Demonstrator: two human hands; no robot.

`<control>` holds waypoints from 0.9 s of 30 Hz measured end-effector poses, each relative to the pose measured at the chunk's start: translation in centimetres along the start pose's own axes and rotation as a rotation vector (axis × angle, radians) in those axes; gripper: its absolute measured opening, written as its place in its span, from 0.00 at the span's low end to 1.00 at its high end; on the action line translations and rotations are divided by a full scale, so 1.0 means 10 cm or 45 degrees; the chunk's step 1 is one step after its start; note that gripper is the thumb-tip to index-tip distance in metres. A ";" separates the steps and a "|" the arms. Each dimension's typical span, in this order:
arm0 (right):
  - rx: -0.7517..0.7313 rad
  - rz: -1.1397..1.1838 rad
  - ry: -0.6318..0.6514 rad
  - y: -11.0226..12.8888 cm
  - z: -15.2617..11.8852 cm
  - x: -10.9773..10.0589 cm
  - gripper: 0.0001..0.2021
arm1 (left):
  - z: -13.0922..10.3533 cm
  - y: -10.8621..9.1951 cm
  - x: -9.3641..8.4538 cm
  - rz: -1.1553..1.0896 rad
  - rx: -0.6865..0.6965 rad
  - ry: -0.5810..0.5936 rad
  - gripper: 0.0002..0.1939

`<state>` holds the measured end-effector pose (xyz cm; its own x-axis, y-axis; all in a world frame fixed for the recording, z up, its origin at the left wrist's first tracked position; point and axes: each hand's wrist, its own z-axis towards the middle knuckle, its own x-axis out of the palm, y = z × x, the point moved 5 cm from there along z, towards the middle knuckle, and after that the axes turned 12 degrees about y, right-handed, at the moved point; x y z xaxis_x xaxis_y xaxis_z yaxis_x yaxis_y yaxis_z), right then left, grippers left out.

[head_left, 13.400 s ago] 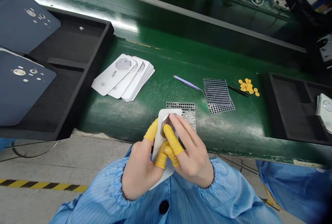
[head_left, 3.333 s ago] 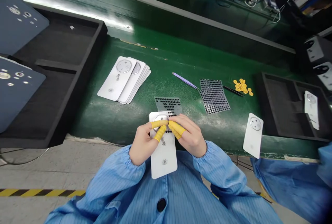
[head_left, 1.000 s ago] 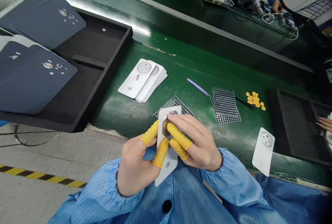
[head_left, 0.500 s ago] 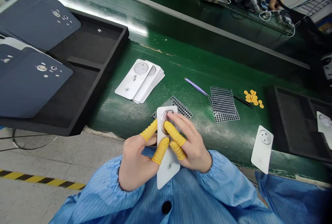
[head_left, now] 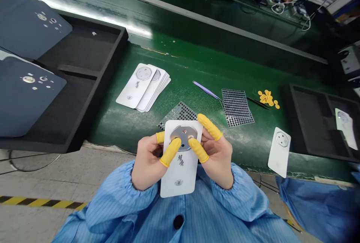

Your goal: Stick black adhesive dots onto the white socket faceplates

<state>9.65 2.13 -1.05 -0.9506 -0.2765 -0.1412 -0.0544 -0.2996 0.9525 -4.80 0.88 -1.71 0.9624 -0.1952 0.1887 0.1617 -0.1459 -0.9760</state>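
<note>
Between my hands is a white phone back cover [head_left: 180,171] with a silver camera ring plate [head_left: 184,132] at its upper end, its face turned up to me. My left hand [head_left: 150,160] grips its left edge, the yellow-cotted thumb pressing on the plate. From the other side my right hand [head_left: 215,153] holds it too, thumb on the plate and the cotted index finger raised past the corner. Just behind the cover lies a clear sheet of black dots [head_left: 181,111], partly hidden. A stack of similar white covers [head_left: 140,85] rests to the left.
Purple tweezers [head_left: 206,90], another dotted sheet [head_left: 237,108], black tweezers [head_left: 258,103] and yellow finger cots [head_left: 269,98] lie on the green bench. A single white cover [head_left: 279,153] sits near the right edge. Black trays [head_left: 112,51] flank both sides, the left holding dark blue panels [head_left: 30,96].
The cover has turned from a slant to face me. My right thumb now presses on the camera plate, and my right index finger has moved off it to the cover's upper right corner.
</note>
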 end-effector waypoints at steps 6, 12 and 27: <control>0.039 0.040 0.007 -0.05 -0.07 0.00 0.24 | -0.01 0.06 0.02 -0.172 -0.079 -0.099 0.12; 0.063 0.057 -0.025 -0.14 -0.07 -0.08 0.24 | 0.11 0.13 0.03 -0.257 -0.219 0.088 0.11; 0.367 -0.133 -0.518 -0.38 -0.45 -1.05 0.32 | 0.63 0.20 -0.06 0.730 -0.080 0.174 0.17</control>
<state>21.23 2.08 -4.43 -0.9745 0.1370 -0.1779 -0.1831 -0.0265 0.9827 -3.71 6.80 -4.48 0.8550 -0.3824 -0.3505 -0.3930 -0.0367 -0.9188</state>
